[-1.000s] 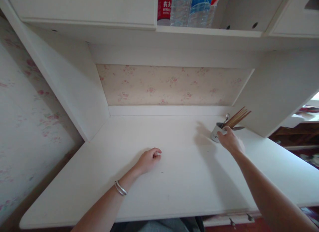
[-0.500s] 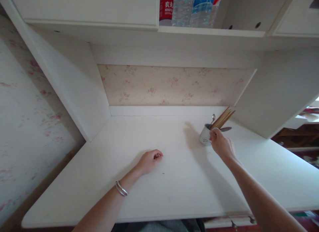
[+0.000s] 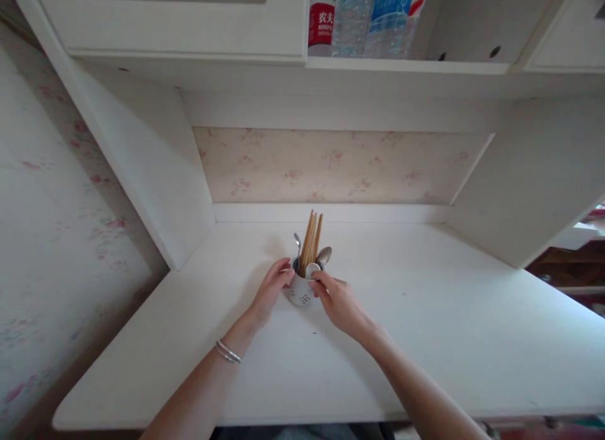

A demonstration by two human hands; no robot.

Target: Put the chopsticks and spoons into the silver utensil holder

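The grip of the right hand (image 3: 336,298) is closed on the right rim of the white perforated holder (image 3: 299,294), beside a small white round piece (image 3: 312,270); whether it also grasps that piece cannot be told. The left hand (image 3: 270,292) has its fingers curled at the holder's left side; whether its grip is closed cannot be told. The holder is near mid-table, containing wooden chopsticks (image 3: 312,238), a spoon (image 3: 324,255) leaning right and a curved metal handle (image 3: 297,243) leaning left. Two silver bangles (image 3: 228,352) encircle the left wrist. The table (image 3: 435,345) is white, with small dark marks and a rounded near-left corner. At the far side, a floral panel (image 3: 340,167) stands between white side boards. Bottles (image 3: 390,24) occupy the shelf above; floral wallpaper (image 3: 61,200) covers the left wall.
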